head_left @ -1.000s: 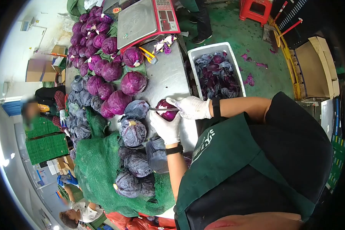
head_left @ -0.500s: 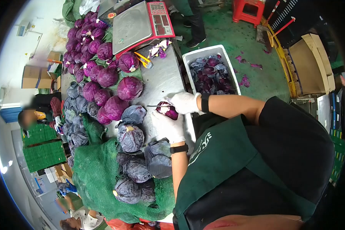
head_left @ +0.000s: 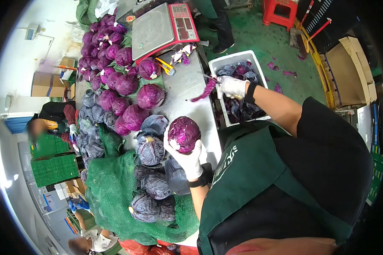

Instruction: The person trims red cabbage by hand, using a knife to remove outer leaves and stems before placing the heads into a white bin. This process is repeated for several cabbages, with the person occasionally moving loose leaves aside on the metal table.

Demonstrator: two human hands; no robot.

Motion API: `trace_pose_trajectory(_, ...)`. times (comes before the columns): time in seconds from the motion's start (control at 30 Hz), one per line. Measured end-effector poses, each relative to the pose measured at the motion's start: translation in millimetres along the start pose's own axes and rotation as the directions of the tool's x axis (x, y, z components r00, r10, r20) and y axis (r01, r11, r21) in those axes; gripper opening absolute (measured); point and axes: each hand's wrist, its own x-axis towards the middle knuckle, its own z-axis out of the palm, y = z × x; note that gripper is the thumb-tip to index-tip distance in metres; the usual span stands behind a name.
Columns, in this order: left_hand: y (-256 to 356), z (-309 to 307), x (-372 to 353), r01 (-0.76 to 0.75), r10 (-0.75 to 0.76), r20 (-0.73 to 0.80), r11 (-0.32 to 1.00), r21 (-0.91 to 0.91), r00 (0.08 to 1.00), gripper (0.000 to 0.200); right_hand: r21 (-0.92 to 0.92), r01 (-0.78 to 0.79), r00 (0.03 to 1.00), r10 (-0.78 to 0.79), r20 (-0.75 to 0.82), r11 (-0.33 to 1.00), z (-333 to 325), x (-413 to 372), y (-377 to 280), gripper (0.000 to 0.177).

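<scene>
My left hand (head_left: 190, 160), in a white glove, cups a red cabbage (head_left: 184, 133) above the steel table (head_left: 174, 95). The cabbage shows a glossy purple surface with a pale patch low on its left. My gloved right hand (head_left: 232, 87) is closed on a knife (head_left: 208, 77), its blade pointing left. A torn purple cabbage leaf (head_left: 204, 92) hangs from the same hand. Beneath that hand stands a white foam box (head_left: 211, 63) with dark outer leaves (head_left: 234, 107) in it. Unpeeled, dusty cabbages (head_left: 150, 150) lie just left of my left hand.
Shiny purple cabbages (head_left: 126, 84) are piled along the table's far left. A red-framed scale (head_left: 154, 32) stands at the back, with an orange-yellow cutter (head_left: 166, 66) near it. Green netting (head_left: 110, 191) lies under more dusty cabbages. Leaf scraps lie on the green floor (head_left: 281, 59). Other people are at left.
My right hand has moved away from the cabbage to the foam box, taking the knife and a leaf. My left hand has raised and turned the cabbage. The view has shifted slightly.
</scene>
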Motion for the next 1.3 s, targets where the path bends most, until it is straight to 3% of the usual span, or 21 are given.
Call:
trace_pose_trajectory(0.03,8.1,-0.9,3.2,-0.011,0.010,0.019,1.000,0.009,1.000,0.100,-0.593,0.175,0.892,-0.381,-0.242,0.786,4.6,-11.5,-3.2,0.027)
trace_pose_trajectory(0.07,15.0,-2.4,5.5,-0.019,0.018,0.040,1.000,0.021,0.999,0.100,-0.962,0.046,0.627,-0.758,-0.182,0.269,12.8,-25.2,-2.1,0.030)
trace_pose_trajectory(0.1,17.1,-2.6,6.5,-0.025,0.025,0.040,0.999,0.023,0.999,0.100,-0.912,-0.036,0.690,-0.650,-0.318,0.408,32.6,-64.6,-37.9,0.035)
trace_pose_trajectory(0.2,20.3,-0.4,5.8,-0.004,0.002,0.055,1.000,0.029,0.998,0.101,-0.841,0.432,0.549,-0.835,-0.041,0.325,64.4,-103.9,-66.2,0.037)
trace_pose_trajectory(0.27,21.5,4.4,4.9,0.037,-0.036,0.063,0.999,-0.017,0.997,0.098,-0.692,0.583,0.601,-0.799,0.015,0.426,89.3,-125.0,-82.0,0.036)
trace_pose_trajectory(0.37,22.1,7.5,3.8,0.070,-0.070,0.063,0.997,0.011,0.996,0.099,-0.827,0.460,0.511,-0.858,-0.051,0.323,90.9,-114.1,-79.1,0.030)
trace_pose_trajectory(0.47,29.2,8.1,0.8,0.057,-0.060,0.096,0.998,0.028,0.994,0.094,-0.790,0.312,0.660,-0.718,-0.220,0.528,75.9,-102.4,-69.1,0.024)
trace_pose_trajectory(0.53,24.5,4.8,1.0,0.030,-0.037,0.109,0.998,0.059,0.993,0.094,-0.699,0.421,0.682,-0.710,-0.176,0.578,76.4,-110.3,-68.8,0.025)
trace_pose_trajectory(0.57,24.3,5.3,1.2,0.041,-0.049,0.114,0.997,0.071,0.992,0.094,-0.610,0.581,0.660,-0.750,-0.033,0.538,84.3,-114.3,-69.1,0.027)
trace_pose_trajectory(0.67,29.6,9.7,0.1,0.043,-0.055,0.153,0.996,0.084,0.987,0.093,-0.188,0.904,0.426,-0.846,0.320,0.384,110.2,-137.3,-73.2,0.033)
trace_pose_trajectory(0.73,34.5,11.2,0.7,0.033,-0.048,0.181,0.996,0.086,0.982,0.093,-0.321,0.887,0.425,-0.860,0.281,0.333,110.4,-148.0,-77.9,0.039)
trace_pose_trajectory(0.8,38.3,9.7,-0.3,0.020,-0.048,0.190,0.989,0.144,0.981,0.091,-0.496,0.814,0.513,-0.776,0.367,0.304,105.5,-149.4,-85.3,0.045)
trace_pose_trajectory(0.87,44.5,9.1,-3.1,0.026,-0.059,0.196,0.986,0.163,0.979,0.089,-0.402,0.872,0.430,-0.833,0.349,0.281,104.8,-143.6,-78.4,0.042)
trace_pose_trajectory(0.93,43.9,5.2,-5.9,0.048,-0.092,0.199,0.975,0.216,0.976,0.089,-0.421,0.832,0.530,-0.740,0.414,0.360,103.5,-148.9,-83.5,0.036)
trace_pose_trajectory(1.0,48.5,10.7,-9.0,0.210,-0.196,0.155,0.975,-0.076,0.968,0.078,-0.407,0.847,0.511,-0.737,0.442,0.343,107.7,-147.3,-80.9,0.029)
trace_pose_trajectory(1.07,39.6,1.9,-9.9,0.280,-0.253,0.125,0.900,-0.333,0.959,0.075,0.073,0.818,0.506,-0.775,0.379,0.571,111.9,-142.1,-76.7,0.022)
trace_pose_trajectory(1.1,26.2,-10.5,-11.3,0.298,-0.261,0.146,0.844,-0.447,0.954,0.075,-0.112,0.896,0.436,-0.804,0.404,0.430,99.9,-152.9,-82.0,0.019)
trace_pose_trajectory(1.13,22.2,-18.0,-11.6,0.316,-0.302,0.123,0.762,-0.566,0.946,0.074,-0.045,0.839,0.519,-0.771,0.369,0.542,93.0,-153.7,-81.8,0.020)
trace_pose_trajectory(1.2,27.2,-27.5,-14.2,0.321,-0.316,0.132,0.677,-0.662,0.940,0.079,-0.199,0.785,0.618,-0.718,0.320,0.587,69.3,-140.9,-75.9,0.021)
trace_pose_trajectory(1.27,24.3,-39.1,-17.4,0.321,-0.312,0.140,0.661,-0.678,0.940,0.083,-0.511,0.661,0.681,-0.726,0.100,0.549,48.1,-101.1,-45.6,0.024)
trace_pose_trajectory(1.3,24.0,-44.1,-18.5,0.335,-0.312,0.165,0.640,-0.691,0.936,0.087,-0.845,0.509,0.552,-0.816,0.171,0.167,51.0,-127.9,-60.4,0.027)
